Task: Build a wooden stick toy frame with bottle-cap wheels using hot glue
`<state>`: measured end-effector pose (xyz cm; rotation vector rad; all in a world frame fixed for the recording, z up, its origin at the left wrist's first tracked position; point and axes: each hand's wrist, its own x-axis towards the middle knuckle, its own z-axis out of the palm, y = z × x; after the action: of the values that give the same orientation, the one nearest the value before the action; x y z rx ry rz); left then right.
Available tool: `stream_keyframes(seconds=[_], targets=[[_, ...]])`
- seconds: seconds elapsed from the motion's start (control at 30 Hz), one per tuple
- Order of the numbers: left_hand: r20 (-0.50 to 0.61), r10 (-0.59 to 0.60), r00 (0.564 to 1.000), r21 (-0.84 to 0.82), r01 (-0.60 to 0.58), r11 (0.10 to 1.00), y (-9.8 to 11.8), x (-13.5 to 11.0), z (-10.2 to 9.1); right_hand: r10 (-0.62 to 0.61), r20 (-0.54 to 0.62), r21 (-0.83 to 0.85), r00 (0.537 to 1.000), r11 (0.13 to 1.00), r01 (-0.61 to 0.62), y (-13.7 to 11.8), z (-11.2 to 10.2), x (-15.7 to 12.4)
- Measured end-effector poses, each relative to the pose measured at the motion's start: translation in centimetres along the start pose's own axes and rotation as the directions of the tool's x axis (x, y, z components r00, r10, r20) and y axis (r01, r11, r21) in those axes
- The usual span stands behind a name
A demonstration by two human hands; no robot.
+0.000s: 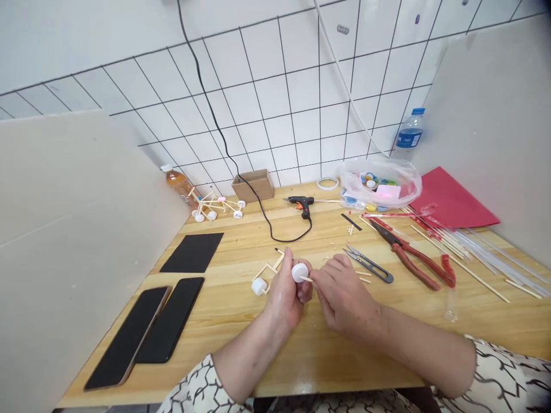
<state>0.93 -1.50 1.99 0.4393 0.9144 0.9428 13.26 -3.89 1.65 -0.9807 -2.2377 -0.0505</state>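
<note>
My left hand [287, 289] is closed around a white round bottle cap [300, 273], its flat face turned to the right. A thin wooden stick [306, 279] meets the middle of that cap. The stick's other end is pinched in my right hand [344, 292]. Beside my left hand lies a small frame of wooden sticks [269, 267], with another white cap [259, 286] at its near corner. Part of this frame is hidden behind my left hand.
A hot glue gun [301, 203] lies behind my hands, its black cord looping forward. To the right are thread snips [369, 265], red-handled pliers [404, 252] and loose sticks. Two phones [170, 321] lie at left. A stick model with wheels [217, 205] stands at back left.
</note>
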Motion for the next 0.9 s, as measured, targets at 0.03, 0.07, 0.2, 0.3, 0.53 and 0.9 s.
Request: stream_keyframes(seconds=[0.03,0.07,0.2,0.3,0.53,0.9], targets=[[0.015,-0.001,1.000,-0.015,0.001,1.000,0.1,0.0,0.0,-0.001,-0.004,-0.012,1.000,1.000,0.001,-0.1,-0.1,0.1],[0.026,-0.001,1.000,-0.027,0.002,1.000,0.2,-0.1,0.1,0.001,-0.009,-0.021,1.000,1.000,-0.001,-0.2,-0.3,0.3],[0.015,0.024,1.000,-0.049,-0.023,0.999,0.6,-0.1,0.1,-0.031,-0.012,-0.063,0.999,0.998,0.030,-0.2,-0.5,0.9],[-0.031,0.084,0.996,-0.044,-0.086,0.995,0.9,0.0,0.1,-0.073,-0.011,-0.110,0.997,0.991,0.072,-0.1,-0.2,1.5],[-0.140,0.093,0.986,-0.054,-0.101,0.993,1.3,0.7,-0.9,-0.091,0.012,-0.082,0.996,0.992,0.092,0.2,1.1,2.4],[-0.286,0.422,0.860,0.351,-0.316,0.882,0.4,0.4,-0.5,-0.097,0.015,-0.149,0.995,0.984,0.098,0.1,1.9,2.0]])
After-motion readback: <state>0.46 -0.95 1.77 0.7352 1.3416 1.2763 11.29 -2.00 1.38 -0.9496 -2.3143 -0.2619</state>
